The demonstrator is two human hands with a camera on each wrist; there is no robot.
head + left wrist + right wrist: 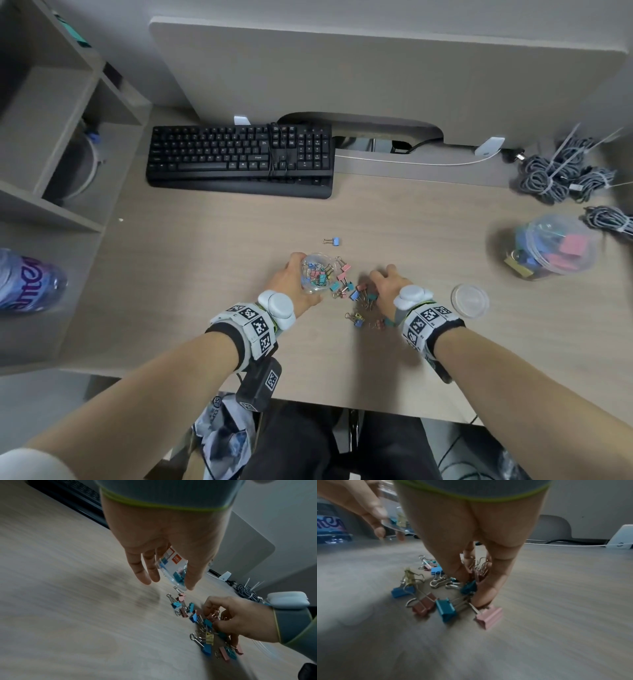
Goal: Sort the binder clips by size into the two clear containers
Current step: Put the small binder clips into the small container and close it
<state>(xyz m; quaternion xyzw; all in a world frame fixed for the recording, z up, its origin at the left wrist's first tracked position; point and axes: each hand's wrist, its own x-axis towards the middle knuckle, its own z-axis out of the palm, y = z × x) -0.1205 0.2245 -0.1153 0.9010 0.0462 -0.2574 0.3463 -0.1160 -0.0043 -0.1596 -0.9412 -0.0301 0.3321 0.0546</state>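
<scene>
While the left hand (291, 281) grips a small clear container (317, 274) (already holding little clips) and tilts it just above the bench (205, 274), the right hand (385, 284) pinches a few small binder clips (480, 572) from the loose pile of clips (356, 294) beside it. One blue clip (332, 241) lies apart, farther back. A second clear container (551, 246) with larger pink and blue clips stands well off to the right, near coiled grey cables (561, 171); a round clear lid (470, 300) lies just right of the right wrist. A black keyboard (239, 157) sits behind.
</scene>
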